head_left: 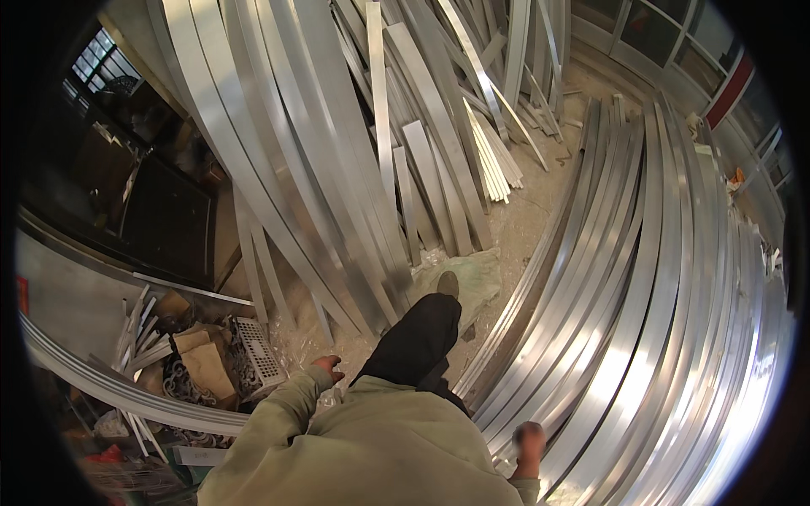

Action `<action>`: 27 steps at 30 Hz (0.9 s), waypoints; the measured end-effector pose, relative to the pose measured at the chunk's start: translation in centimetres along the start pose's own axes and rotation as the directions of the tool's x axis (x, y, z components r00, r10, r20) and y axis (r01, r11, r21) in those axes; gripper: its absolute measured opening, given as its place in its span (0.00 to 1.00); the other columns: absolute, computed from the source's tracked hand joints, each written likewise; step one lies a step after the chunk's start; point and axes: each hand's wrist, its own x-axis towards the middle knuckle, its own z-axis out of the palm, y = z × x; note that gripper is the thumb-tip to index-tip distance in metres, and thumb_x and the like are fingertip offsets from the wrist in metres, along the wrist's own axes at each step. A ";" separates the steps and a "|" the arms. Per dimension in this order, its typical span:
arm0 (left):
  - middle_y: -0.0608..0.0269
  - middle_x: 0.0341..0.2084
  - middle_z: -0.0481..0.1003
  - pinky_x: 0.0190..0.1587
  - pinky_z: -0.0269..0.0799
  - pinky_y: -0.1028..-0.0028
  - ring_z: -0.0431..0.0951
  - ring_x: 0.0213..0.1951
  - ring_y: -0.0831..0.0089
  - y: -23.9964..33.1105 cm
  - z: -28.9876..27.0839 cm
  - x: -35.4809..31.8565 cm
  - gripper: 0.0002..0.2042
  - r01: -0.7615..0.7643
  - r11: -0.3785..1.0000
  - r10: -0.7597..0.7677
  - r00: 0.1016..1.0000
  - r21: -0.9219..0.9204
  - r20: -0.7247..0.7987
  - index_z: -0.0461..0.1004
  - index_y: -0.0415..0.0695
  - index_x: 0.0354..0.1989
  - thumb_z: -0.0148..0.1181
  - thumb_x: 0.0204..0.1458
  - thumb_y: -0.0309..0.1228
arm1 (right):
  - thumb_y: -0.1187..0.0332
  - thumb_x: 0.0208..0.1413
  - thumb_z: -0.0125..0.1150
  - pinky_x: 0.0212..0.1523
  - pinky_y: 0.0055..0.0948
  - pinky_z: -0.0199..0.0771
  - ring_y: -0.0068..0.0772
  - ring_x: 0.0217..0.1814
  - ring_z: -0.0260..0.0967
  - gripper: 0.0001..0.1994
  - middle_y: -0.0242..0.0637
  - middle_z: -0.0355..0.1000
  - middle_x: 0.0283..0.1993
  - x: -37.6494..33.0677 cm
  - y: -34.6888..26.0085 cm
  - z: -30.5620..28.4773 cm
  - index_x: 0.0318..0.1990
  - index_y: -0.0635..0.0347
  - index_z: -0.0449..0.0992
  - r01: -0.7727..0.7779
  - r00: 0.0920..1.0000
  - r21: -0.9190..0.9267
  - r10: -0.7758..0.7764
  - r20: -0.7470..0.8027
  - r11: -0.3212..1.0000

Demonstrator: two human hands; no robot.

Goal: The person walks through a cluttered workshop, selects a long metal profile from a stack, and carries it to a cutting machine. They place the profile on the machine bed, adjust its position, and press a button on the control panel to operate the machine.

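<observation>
At my left side, my left hand [327, 367] hangs with its fingers loosely apart and nothing in them. It is above the floor, between my dark trouser leg [415, 333] and a white plastic crate [257, 347]. My right hand [530, 440] is low on the right, over the near ends of long silvery metal profiles [620, 363]. Motion smears its fingers, so whether it touches or holds anything does not show. Ahead, wide metal profiles [295, 160] lean upright in a dense stack. One shoe [448, 285] is on crumpled clear plastic sheeting [481, 282].
A narrow strip of concrete floor [527, 215] runs between the leaning stack and the lying profiles. Cardboard [205, 364], hardware and short offcuts [143, 341] are piled at left, behind a curved-looking pale rail [143, 405]. Glazed frames [675, 38] stand at the far right.
</observation>
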 end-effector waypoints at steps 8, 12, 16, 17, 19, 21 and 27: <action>0.44 0.63 0.74 0.68 0.72 0.51 0.74 0.64 0.42 16.6 -13.2 16.1 0.31 -0.351 0.935 0.353 0.919 0.041 -0.175 0.69 0.46 0.72 0.67 0.61 0.41 | 0.67 0.64 0.61 0.25 0.30 0.74 0.32 0.27 0.76 0.10 0.41 0.78 0.31 10.3 -7.2 5.8 0.42 0.67 0.79 -0.238 0.963 0.031 0.231 0.139 0.971; 0.43 0.63 0.74 0.68 0.71 0.52 0.73 0.65 0.44 25.8 -22.4 21.6 0.31 -0.381 0.924 0.355 0.890 -0.039 -0.286 0.69 0.45 0.72 0.67 0.61 0.40 | 0.66 0.67 0.61 0.25 0.30 0.75 0.32 0.29 0.78 0.11 0.41 0.79 0.33 19.2 -16.9 3.3 0.45 0.68 0.77 -0.117 0.980 -0.166 0.141 0.139 0.979; 0.43 0.62 0.76 0.64 0.76 0.55 0.79 0.61 0.47 32.4 -32.7 28.0 0.30 -0.353 0.897 0.205 0.866 -0.267 -0.456 0.69 0.42 0.71 0.68 0.62 0.38 | 0.65 0.68 0.59 0.26 0.30 0.74 0.31 0.28 0.74 0.12 0.39 0.77 0.31 27.8 -27.0 3.4 0.46 0.67 0.77 -0.030 0.993 -0.220 0.054 0.105 0.975; 0.43 0.61 0.77 0.62 0.77 0.56 0.80 0.59 0.48 33.2 -34.6 30.0 0.30 -0.361 0.865 0.156 0.853 -0.347 -0.499 0.69 0.41 0.71 0.68 0.63 0.38 | 0.63 0.69 0.57 0.28 0.30 0.74 0.28 0.28 0.72 0.13 0.36 0.76 0.30 29.3 -29.7 4.1 0.47 0.66 0.78 0.061 0.990 -0.271 -0.024 0.138 0.961; 0.43 0.60 0.77 0.60 0.78 0.57 0.82 0.56 0.49 35.2 -38.8 32.9 0.29 -0.373 0.836 0.083 0.811 -0.403 -0.579 0.70 0.40 0.70 0.68 0.62 0.37 | 0.61 0.71 0.56 0.30 0.30 0.73 0.26 0.28 0.69 0.15 0.34 0.76 0.29 28.9 -35.6 5.2 0.48 0.65 0.80 0.158 0.975 -0.281 -0.104 0.198 0.947; 0.43 0.61 0.77 0.60 0.78 0.57 0.83 0.56 0.50 36.9 -43.0 34.5 0.29 -0.359 0.809 0.021 0.809 -0.466 -0.587 0.70 0.39 0.70 0.68 0.63 0.36 | 0.62 0.70 0.57 0.30 0.30 0.73 0.26 0.28 0.70 0.14 0.34 0.77 0.31 27.9 -42.1 6.7 0.47 0.65 0.80 0.198 0.958 -0.198 -0.146 0.248 0.960; 0.43 0.63 0.76 0.63 0.77 0.58 0.81 0.60 0.52 40.8 -49.9 36.9 0.28 -0.367 0.779 -0.064 0.760 -0.509 -0.647 0.68 0.40 0.72 0.67 0.65 0.34 | 0.65 0.68 0.55 0.23 0.29 0.66 0.23 0.22 0.66 0.12 0.33 0.74 0.25 30.5 -43.6 6.0 0.35 0.62 0.78 0.036 0.979 -0.235 0.012 0.202 0.971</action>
